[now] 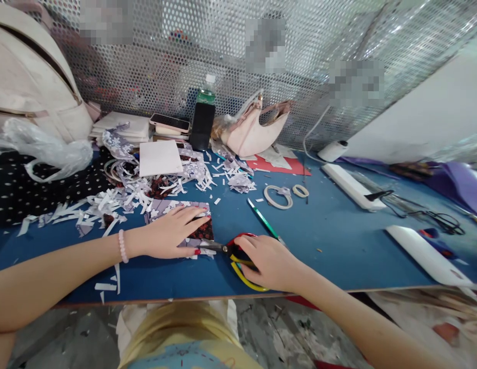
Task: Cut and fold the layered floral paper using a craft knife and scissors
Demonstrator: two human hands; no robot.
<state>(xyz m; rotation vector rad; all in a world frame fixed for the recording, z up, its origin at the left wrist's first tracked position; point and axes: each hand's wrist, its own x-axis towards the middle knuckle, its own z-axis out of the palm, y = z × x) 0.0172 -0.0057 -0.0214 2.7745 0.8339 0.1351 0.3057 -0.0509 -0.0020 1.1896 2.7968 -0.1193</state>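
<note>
Head view: the right hand (270,262) grips the scissors (223,248), whose blades point left along the worktop (338,246) into the near edge of the fabric (161,209) pinned under the flat, spread left hand (171,231).

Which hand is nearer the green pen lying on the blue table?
Right. The right hand, gripping the scissors, sits just below the green pen's near end. The left hand lies flat on the patterned fabric, farther off to the pen's left.
</note>
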